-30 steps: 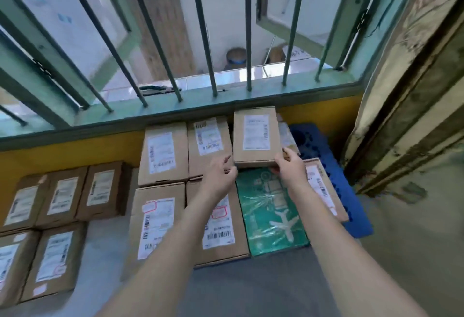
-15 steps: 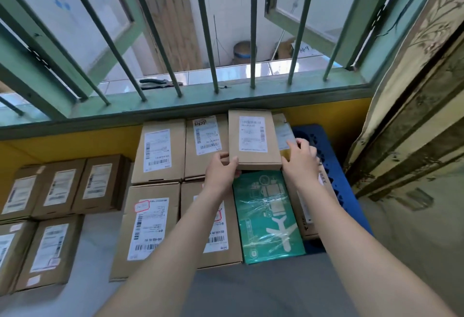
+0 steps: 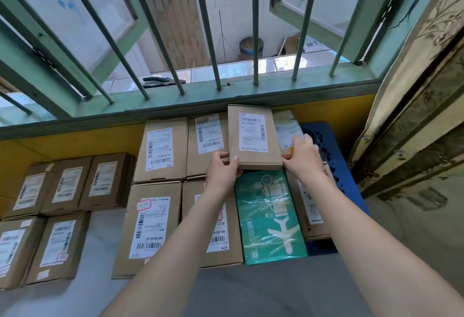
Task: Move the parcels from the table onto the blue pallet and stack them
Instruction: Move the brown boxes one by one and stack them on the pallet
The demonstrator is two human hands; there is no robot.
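Our left hand (image 3: 222, 169) pinching the brown cardboard parcel (image 3: 253, 137) at its near corner, our right hand (image 3: 302, 157) flat against its right side, fingers straight, white barcode label (image 3: 252, 132) too small to read

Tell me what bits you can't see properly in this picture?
- Blue pallet, head view: mostly covered by parcels.
- Parcel behind the held parcel: partly hidden by it and by the right hand.
- Label print: too small to read.
- Left-edge parcels: cut off by the frame.
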